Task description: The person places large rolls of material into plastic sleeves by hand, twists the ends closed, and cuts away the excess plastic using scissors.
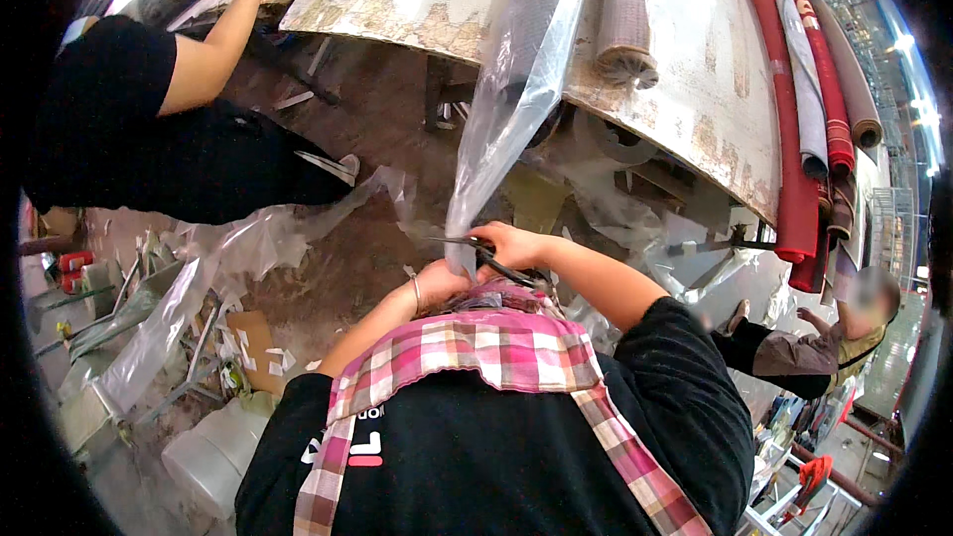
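Observation:
My left hand [444, 285], with a bracelet at the wrist, is closed on the gathered lower end of a transparent plastic sleeve [486, 144]. The sleeve hangs off the table edge toward me, wrapped around a dark roll [541, 10] lying on the tabletop. In my right hand [511, 245] is a pair of scissors [493, 260] with black handles. Their blades point left and lie across the film just above my left hand. Whether the blades are parted cannot be made out. My left fingertips are partly hidden by the film.
A worn pale table [397, 0] spans the front, bearing a grey wrapped roll [624, 30] and, at right, several red and grey rolls [784, 119]. A person in black [119, 119] stands at left; another person [804, 347] is at right. Loose film [288, 233] and a white tub [213, 452] lie at left.

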Available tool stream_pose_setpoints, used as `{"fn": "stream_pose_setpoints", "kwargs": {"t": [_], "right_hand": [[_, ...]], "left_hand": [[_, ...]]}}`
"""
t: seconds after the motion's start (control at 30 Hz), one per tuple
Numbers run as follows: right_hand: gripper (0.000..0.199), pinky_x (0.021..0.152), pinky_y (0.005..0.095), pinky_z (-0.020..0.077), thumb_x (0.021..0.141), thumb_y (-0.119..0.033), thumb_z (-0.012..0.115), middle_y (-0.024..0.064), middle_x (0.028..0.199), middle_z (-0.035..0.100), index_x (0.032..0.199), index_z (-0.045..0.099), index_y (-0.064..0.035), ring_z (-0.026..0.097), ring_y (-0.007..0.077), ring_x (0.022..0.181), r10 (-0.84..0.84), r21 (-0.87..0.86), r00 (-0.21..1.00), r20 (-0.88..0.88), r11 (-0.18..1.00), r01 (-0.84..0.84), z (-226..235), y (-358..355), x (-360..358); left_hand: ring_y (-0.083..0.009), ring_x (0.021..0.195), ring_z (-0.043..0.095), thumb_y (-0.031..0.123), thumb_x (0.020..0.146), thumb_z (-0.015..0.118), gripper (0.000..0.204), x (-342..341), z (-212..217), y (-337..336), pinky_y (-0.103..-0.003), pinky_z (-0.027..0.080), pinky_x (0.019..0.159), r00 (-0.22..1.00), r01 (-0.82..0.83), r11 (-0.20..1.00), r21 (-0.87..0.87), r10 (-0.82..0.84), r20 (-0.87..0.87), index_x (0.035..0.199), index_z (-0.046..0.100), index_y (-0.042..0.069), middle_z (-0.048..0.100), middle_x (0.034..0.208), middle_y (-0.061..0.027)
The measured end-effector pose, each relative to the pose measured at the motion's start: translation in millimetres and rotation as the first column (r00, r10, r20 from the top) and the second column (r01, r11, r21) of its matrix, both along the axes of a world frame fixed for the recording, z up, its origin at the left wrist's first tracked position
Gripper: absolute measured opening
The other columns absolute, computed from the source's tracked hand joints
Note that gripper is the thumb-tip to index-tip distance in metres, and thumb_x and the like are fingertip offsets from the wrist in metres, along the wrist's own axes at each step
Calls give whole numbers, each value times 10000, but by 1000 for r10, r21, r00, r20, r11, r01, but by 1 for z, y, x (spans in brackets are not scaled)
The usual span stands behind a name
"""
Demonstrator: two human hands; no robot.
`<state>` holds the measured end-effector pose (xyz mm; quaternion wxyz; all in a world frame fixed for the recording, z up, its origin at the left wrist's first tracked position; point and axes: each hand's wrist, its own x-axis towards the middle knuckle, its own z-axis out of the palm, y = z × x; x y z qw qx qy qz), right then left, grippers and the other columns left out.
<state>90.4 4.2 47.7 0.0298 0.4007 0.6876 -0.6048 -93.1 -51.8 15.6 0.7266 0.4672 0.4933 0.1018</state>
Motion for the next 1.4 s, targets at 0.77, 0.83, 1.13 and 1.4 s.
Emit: {"fn": "stream_pose_setpoints", "kwargs": {"t": [0.77, 0.83, 1.13, 1.4], "right_hand": [[381, 713, 332, 400, 815, -350, 432, 125, 918, 566, 1015, 510, -35, 523, 228, 793, -797, -402, 603, -24, 560, 725, -10, 38, 86], [374, 776, 392, 387, 798, -316, 483, 131, 957, 547, 1016, 484, -12, 514, 248, 836, -876, -794, 478, -65, 336, 507, -5, 15, 8], [78, 451, 253, 319, 750, -125, 517, 6, 577, 447, 742, 521, -48, 397, 106, 492, -766, -490, 633, 111, 512, 706, 23, -6, 19], [213, 641, 366, 446, 702, -213, 516, 143, 831, 593, 841, 604, -78, 574, 269, 768, 57, 96, 720, 692, 981, -169, 4, -20, 68]], "left_hand": [[-260, 661, 566, 291, 663, 562, 343, 8, 10, 52, -347, 447, 626, 970, 53, 934, 354, 35, -239, 889, 584, 35, 593, 776, -142], [-307, 681, 561, 305, 679, 526, 341, 30, 33, 52, -364, 444, 635, 950, 208, 860, 466, -65, -305, 876, 582, 33, 577, 791, -189], [-59, 474, 465, 272, 791, 496, 295, 8, 43, 76, -186, 360, 467, 904, -179, 946, -269, 266, 334, 873, 581, 2, 592, 765, -33], [-122, 592, 512, 227, 734, 547, 291, 81, 6, 88, -243, 424, 522, 720, 561, 811, -164, -381, 580, 937, 548, 18, 536, 676, -27]]}}
